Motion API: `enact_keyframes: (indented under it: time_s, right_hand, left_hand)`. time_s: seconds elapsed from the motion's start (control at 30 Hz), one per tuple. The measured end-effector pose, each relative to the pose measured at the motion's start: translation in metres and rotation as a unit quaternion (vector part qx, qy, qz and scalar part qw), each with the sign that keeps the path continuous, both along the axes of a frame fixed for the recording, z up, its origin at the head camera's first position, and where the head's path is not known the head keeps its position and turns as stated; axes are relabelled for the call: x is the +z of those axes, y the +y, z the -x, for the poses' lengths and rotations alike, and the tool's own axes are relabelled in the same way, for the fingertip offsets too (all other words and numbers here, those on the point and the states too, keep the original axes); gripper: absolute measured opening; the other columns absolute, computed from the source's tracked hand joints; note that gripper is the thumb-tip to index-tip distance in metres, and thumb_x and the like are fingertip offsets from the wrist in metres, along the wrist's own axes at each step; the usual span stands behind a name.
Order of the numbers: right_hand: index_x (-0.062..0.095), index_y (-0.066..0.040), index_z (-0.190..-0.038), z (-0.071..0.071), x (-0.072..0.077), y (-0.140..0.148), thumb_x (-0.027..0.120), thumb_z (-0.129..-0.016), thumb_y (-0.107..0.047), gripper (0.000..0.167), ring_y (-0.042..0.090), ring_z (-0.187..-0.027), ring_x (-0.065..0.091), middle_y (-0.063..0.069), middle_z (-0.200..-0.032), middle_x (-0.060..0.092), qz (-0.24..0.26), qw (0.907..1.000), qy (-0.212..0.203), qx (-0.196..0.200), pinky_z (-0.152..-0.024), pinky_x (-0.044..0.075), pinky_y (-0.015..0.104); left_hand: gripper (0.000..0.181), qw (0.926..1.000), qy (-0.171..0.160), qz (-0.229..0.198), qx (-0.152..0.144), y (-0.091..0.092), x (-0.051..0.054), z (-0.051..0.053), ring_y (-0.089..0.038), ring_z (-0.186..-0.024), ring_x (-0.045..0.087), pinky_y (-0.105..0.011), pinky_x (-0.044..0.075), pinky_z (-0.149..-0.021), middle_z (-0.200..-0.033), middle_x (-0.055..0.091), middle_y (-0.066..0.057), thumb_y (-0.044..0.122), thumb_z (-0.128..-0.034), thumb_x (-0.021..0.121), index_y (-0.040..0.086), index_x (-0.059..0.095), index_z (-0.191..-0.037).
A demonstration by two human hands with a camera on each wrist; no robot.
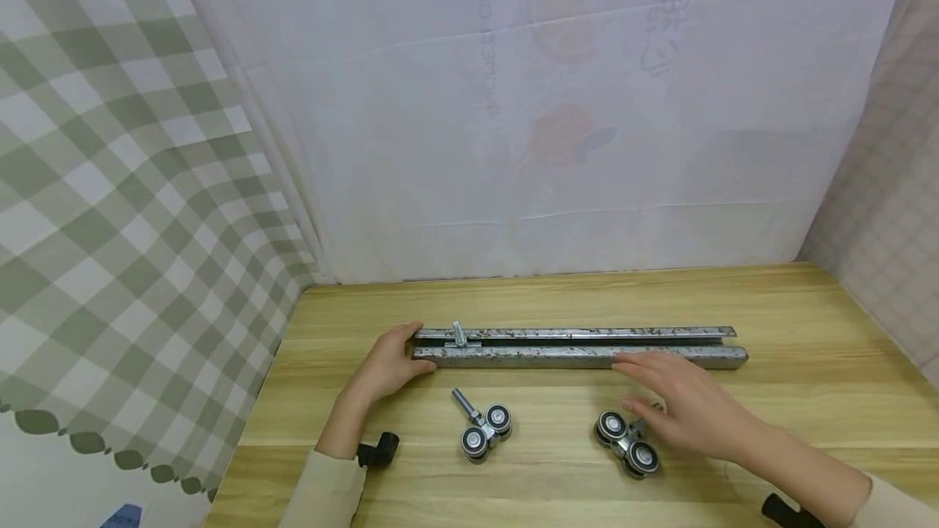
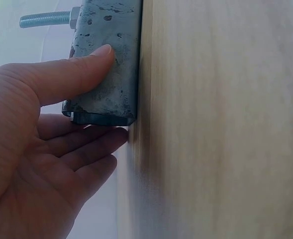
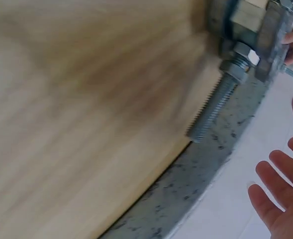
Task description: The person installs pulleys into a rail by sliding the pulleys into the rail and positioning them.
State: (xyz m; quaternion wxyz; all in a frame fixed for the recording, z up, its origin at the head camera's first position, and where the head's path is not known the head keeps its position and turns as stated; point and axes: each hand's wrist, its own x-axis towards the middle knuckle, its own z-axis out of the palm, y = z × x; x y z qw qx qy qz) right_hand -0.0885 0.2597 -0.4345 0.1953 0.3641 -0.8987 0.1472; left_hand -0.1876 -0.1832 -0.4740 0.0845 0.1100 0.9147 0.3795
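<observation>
A speckled metal rail [image 1: 543,355] with a slot along its top lies across the wooden table. A bolt [image 1: 459,334] stands up from the slot near the rail's left end. The left hand [image 1: 389,365] grips that end, its thumb on the near side wall [image 2: 106,89]. Over the right part of the table the right hand [image 1: 689,406] is held with fingers spread, partly above a roller with a bolt [image 1: 627,442]; in the right wrist view it holds nothing. Another roller with a bolt [image 1: 486,430] lies in front of the rail's left half.
Beside each forearm is a black object, one at the left [image 1: 379,450] and one at the lower right [image 1: 788,512]. A white cloth [image 1: 513,186] hangs behind the table, and a green checked cloth [image 1: 147,186] hangs at the left.
</observation>
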Motion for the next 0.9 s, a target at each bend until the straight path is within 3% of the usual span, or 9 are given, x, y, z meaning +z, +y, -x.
enact_keyframes:
  time_s: [0.1, 0.2, 0.3, 0.4, 0.47, 0.53, 0.63, 0.77, 0.9]
  right_hand:
    - [0.072, -0.006, -0.13, -0.005, -0.007, 0.01, 0.058, -0.106, -0.051, 0.053, 0.03, -0.115, 0.068, 0.01, -0.132, 0.07, -0.016, 0.9996, 0.016, 0.017, -0.103, 0.048, 0.038]
    - [0.072, -0.004, -0.13, -0.008, -0.016, 0.017, 0.04, -0.11, -0.054, 0.063, 0.034, -0.117, 0.066, 0.015, -0.135, 0.069, -0.025, 0.9987, 0.029, 0.033, -0.119, 0.028, 0.022]
    - [0.072, -0.004, -0.13, -0.011, -0.023, 0.024, 0.061, -0.105, -0.045, 0.05, 0.037, -0.116, 0.066, 0.018, -0.137, 0.066, -0.039, 0.9983, 0.027, 0.033, -0.123, 0.007, 0.013]
    - [0.072, -0.004, -0.13, -0.016, -0.03, 0.029, 0.081, -0.086, -0.029, 0.051, 0.038, -0.116, 0.066, 0.019, -0.139, 0.065, -0.05, 0.9983, 0.01, 0.028, -0.122, 0.003, 0.013]
    - [0.072, -0.006, -0.131, -0.019, -0.034, 0.032, 0.087, -0.076, -0.021, 0.059, 0.036, -0.117, 0.066, 0.017, -0.139, 0.065, -0.058, 0.9981, -0.004, 0.018, -0.122, 0.01, 0.013]
    - [0.073, -0.006, -0.13, -0.02, -0.038, 0.033, 0.088, -0.077, -0.02, 0.057, 0.034, -0.115, 0.067, 0.015, -0.136, 0.067, -0.063, 0.9979, -0.008, 0.015, -0.12, 0.031, 0.023]
    - [0.075, -0.008, -0.123, -0.019, -0.043, 0.035, 0.086, -0.079, -0.018, 0.047, 0.027, -0.109, 0.069, 0.007, -0.125, 0.071, -0.064, 0.9979, -0.001, 0.013, -0.098, 0.053, 0.038]
    - [0.078, -0.008, -0.111, -0.013, -0.049, 0.037, 0.08, -0.084, -0.018, 0.029, 0.022, -0.097, 0.07, 0.001, -0.108, 0.073, -0.044, 0.9985, 0.018, 0.025, -0.082, 0.059, 0.046]
    - [0.079, -0.008, -0.104, -0.008, -0.051, 0.038, 0.082, -0.076, -0.014, 0.028, 0.02, -0.088, 0.07, -0.002, -0.098, 0.074, -0.029, 0.9988, 0.024, 0.032, -0.078, 0.061, 0.044]
  left_hand:
    - [0.078, 1.0, 0.0, 0.0, 0.0, 0.0, 0.0, 0.0, -0.044, -0.144, 0.045, -0.056, 0.036, -0.12, -0.151, 0.052, -0.026, 0.018, -0.0874, 0.088, -0.006, 0.049, -0.151]
    - [0.078, 1.0, 0.0, 0.001, 0.003, 0.0, 0.0, -0.001, -0.043, -0.144, 0.045, -0.056, 0.036, -0.12, -0.151, 0.053, -0.026, 0.018, -0.0874, 0.088, -0.005, 0.05, -0.151]
    - [0.078, 1.0, 0.0, 0.002, 0.005, 0.0, 0.0, -0.001, -0.042, -0.144, 0.045, -0.056, 0.037, -0.12, -0.151, 0.053, -0.025, 0.018, -0.0873, 0.088, -0.005, 0.05, -0.152]
    - [0.078, 1.0, 0.001, 0.003, 0.004, 0.001, 0.0, -0.001, -0.042, -0.144, 0.046, -0.056, 0.037, -0.12, -0.151, 0.053, -0.024, 0.019, -0.0875, 0.088, -0.005, 0.05, -0.152]
    - [0.078, 1.0, 0.001, 0.003, 0.005, 0.0, 0.0, 0.0, -0.042, -0.143, 0.046, -0.056, 0.037, -0.119, -0.15, 0.054, -0.024, 0.019, -0.0875, 0.088, -0.004, 0.05, -0.152]
    - [0.078, 1.0, 0.002, 0.004, 0.005, 0.0, 0.0, 0.0, -0.042, -0.143, 0.047, -0.056, 0.037, -0.12, -0.15, 0.054, -0.024, 0.019, -0.0876, 0.088, -0.004, 0.05, -0.152]
    - [0.078, 1.0, 0.004, 0.005, 0.005, 0.0, 0.001, 0.0, -0.043, -0.143, 0.047, -0.057, 0.037, -0.12, -0.149, 0.054, -0.025, 0.019, -0.0873, 0.088, -0.005, 0.05, -0.151]
    - [0.078, 1.0, 0.006, 0.005, 0.006, 0.0, 0.0, -0.001, -0.043, -0.144, 0.045, -0.057, 0.036, -0.12, -0.151, 0.053, -0.025, 0.018, -0.087, 0.088, -0.005, 0.051, -0.151]
    - [0.078, 0.9999, 0.002, 0.006, 0.008, 0.0, 0.0, -0.001, -0.042, -0.145, 0.044, -0.056, 0.035, -0.121, -0.152, 0.052, -0.024, 0.019, -0.0871, 0.088, -0.004, 0.05, -0.152]
